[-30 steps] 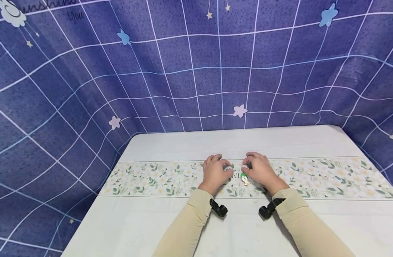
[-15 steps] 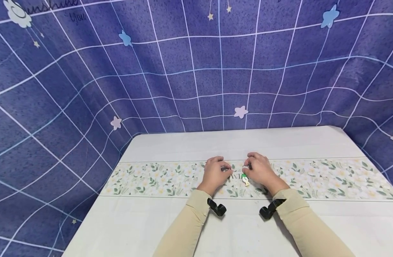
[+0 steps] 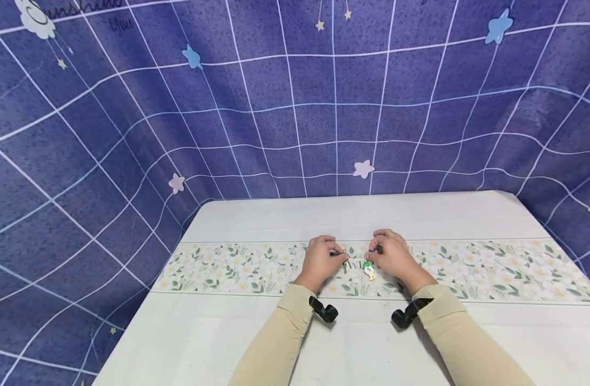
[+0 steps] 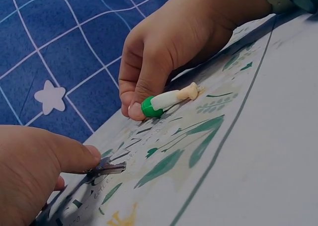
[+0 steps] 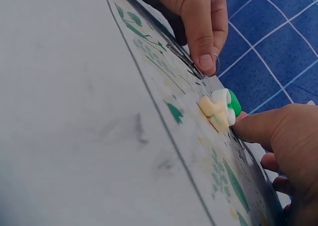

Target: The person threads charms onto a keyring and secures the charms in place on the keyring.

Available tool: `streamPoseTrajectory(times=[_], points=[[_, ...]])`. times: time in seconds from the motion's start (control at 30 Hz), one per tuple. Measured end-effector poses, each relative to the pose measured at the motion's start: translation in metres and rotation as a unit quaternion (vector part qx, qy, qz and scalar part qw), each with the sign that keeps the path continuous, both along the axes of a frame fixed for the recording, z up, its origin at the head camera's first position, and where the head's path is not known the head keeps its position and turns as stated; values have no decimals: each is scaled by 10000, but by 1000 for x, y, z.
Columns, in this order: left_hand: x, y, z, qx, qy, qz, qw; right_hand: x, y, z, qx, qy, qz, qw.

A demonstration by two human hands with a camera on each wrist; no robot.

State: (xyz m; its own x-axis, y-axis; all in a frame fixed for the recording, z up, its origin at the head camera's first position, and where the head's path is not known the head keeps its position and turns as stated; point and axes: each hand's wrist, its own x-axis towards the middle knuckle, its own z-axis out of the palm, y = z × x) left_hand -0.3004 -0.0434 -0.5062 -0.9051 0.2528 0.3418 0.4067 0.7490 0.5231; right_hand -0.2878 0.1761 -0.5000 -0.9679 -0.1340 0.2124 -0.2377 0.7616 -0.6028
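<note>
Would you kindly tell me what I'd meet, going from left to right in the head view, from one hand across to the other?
Left hand, key, printed letters, figurine, right hand.

From well above the charm [image 3: 369, 271], the head view is directed forward and down; from close on its left and right, tilted wrist views are aimed across it, the charm and curtain [image 3: 314, 123] being shared by both.

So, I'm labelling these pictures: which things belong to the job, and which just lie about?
Likely job:
metal key, at left fingers
green-and-white figurine, at right fingers

Just surroundings:
floral band
white table cover
blue curtain
</note>
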Motion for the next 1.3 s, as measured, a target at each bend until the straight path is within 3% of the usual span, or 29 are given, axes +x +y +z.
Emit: streamPoseTrajectory(times=[0.53,0.7,0.93,1.07,1.3], points=[[4,3,2,63,-161,101,9998,1,9,-3,-56,221,377,9990],[4,2,2,63,-120,63,9999,1,12,-4,146,475,766,9958],[7,2,7,181,-113,33,9998,0,15,-8,409,941,986,9898],[7,3,9,284,-124,38,9995,0,14,-8,78,776,943,9925],[6,3,11,554,-482,-23,9973,-3,12,-7,-806,183,786,9935]])
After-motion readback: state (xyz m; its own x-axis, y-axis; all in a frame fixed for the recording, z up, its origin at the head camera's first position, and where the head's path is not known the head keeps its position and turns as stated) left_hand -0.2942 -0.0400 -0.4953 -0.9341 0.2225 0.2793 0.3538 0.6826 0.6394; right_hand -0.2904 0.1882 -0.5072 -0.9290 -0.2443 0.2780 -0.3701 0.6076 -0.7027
